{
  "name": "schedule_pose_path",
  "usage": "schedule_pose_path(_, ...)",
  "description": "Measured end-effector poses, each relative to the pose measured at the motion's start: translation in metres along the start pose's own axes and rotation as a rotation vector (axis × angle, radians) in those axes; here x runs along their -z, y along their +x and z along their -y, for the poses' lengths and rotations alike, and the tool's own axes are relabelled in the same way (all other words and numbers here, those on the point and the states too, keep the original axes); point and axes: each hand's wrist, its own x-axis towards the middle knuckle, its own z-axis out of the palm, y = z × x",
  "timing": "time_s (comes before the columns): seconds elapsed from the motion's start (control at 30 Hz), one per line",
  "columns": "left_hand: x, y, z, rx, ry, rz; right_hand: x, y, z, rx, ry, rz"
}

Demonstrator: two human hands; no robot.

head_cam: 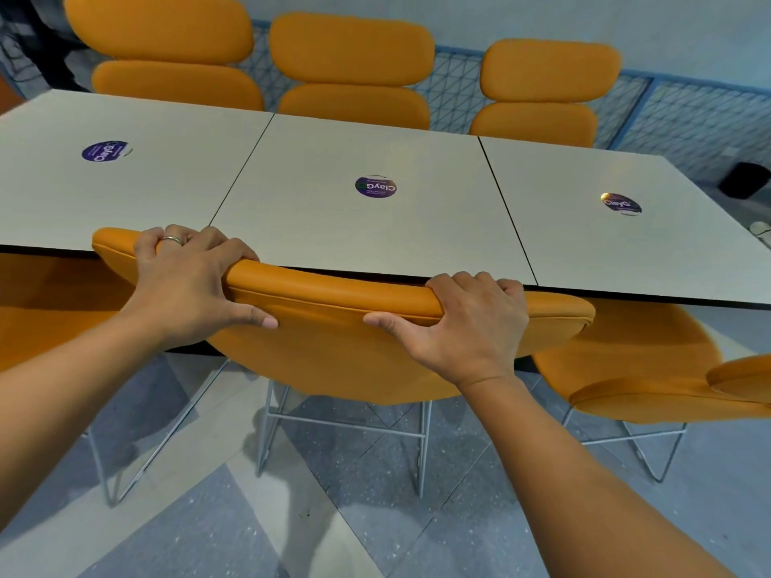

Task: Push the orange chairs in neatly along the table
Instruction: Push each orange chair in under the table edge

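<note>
Left grip (pixel 187 281) and right grip (pixel 463 323) clutch the middle chair (pixel 333 340), basically tucked against the bench (pixel 333 152); the right-hand chair (pixel 651 390) looks like it's next.

Soft even light, glare on table (pixel 292 160), edges perhaps blurred.

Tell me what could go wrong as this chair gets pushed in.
1. The left hand and right hand both curl fingers over the top of the chair back, right at the edge of the table. Pushing further could pinch them.
2. The neighbouring chair on the right sits close, so the two may knock together.
</note>
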Motion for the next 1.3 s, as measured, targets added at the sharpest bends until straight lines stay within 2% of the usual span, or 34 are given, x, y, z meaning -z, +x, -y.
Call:
schedule_pose_path(0.53, -0.007, 0.035, 0.006, 0.037, -0.017, 0.016, -0.02, 0.028, -0.002, -0.011, -0.015, 0.089)
schedule_pose_path(0.8, -0.009, 0.02, -0.004, 0.133, -0.03, 0.0, -0.011, 0.025, -0.001, -0.023, -0.012, 0.18)
schedule_pose_path(1.0, -0.005, -0.003, -0.028, 0.213, -0.13, -0.057, -0.005, 0.023, 0.001, -0.025, -0.01, 0.229)
schedule_pose_path(1.2, 0.013, -0.027, -0.043, 0.221, -0.246, -0.022, 0.002, 0.023, 0.001, -0.009, -0.039, 0.305)
schedule_pose_path(1.3, 0.021, -0.04, -0.044, 0.226, -0.321, -0.024, 0.007, 0.025, -0.002, -0.005, 0.049, 0.36)
